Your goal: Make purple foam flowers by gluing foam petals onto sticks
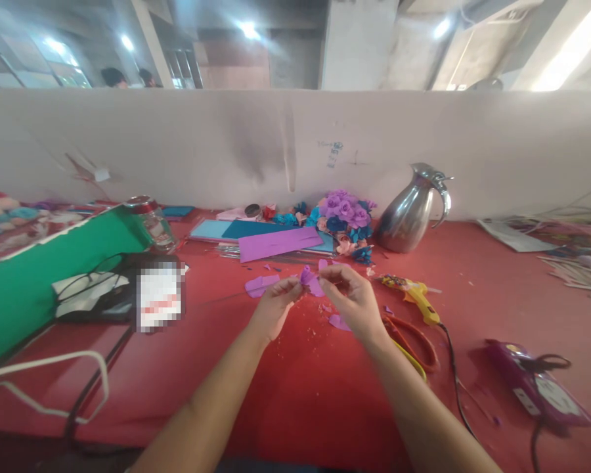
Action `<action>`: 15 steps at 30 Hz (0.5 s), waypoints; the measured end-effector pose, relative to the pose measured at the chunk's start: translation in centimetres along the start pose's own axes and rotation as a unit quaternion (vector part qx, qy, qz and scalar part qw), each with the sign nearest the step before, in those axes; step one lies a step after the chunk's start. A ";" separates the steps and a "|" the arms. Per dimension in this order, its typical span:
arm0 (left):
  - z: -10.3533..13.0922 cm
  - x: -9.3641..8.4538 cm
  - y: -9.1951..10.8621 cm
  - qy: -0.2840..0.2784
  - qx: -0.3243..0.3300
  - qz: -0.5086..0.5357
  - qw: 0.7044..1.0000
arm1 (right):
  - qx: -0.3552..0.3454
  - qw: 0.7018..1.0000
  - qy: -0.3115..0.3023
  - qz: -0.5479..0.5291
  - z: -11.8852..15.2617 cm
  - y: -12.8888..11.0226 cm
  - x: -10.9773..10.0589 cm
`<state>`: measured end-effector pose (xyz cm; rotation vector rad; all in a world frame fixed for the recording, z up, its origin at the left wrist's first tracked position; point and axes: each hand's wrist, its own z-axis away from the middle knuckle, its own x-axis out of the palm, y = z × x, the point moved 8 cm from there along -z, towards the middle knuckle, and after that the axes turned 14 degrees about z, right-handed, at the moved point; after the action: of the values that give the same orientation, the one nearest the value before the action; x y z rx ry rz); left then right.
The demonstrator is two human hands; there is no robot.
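A small purple paper flower point(306, 275), partly rolled, is pinched between the thumb and fingers of my left hand point(278, 303). Close beside it, my right hand point(350, 297) has its thumb and fingertips together at the edge of a purple paper petal point(315, 286). My fingers cover part of where petal and flower meet. Loose purple paper pieces lie around both hands, one point(261, 286) behind my left hand and another point(339, 322) under my right. Orange-and-yellow-handled scissors point(416, 341) rest by my right wrist, their blades hidden.
Behind the hands are a purple paper strip point(280, 244), blue sheets point(256, 228) and a bunch of paper flowers point(345, 213). A metal jug point(408, 210) and yellow glue gun point(423, 303) stand right, its cord trailing forward past a purple box point(536, 381). A glass jar point(152, 223) stands left.
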<state>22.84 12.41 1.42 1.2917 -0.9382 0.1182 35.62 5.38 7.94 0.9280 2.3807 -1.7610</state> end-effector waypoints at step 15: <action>0.4 0.2 1.0 0.044 0.025 -0.155 0.987 | -0.041 0.989 0.013 0.140 -0.5 -0.3 -0.7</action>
<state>22.20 12.33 2.33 1.4516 -0.6526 -0.0435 36.21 5.49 8.68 1.2116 2.1882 -1.5456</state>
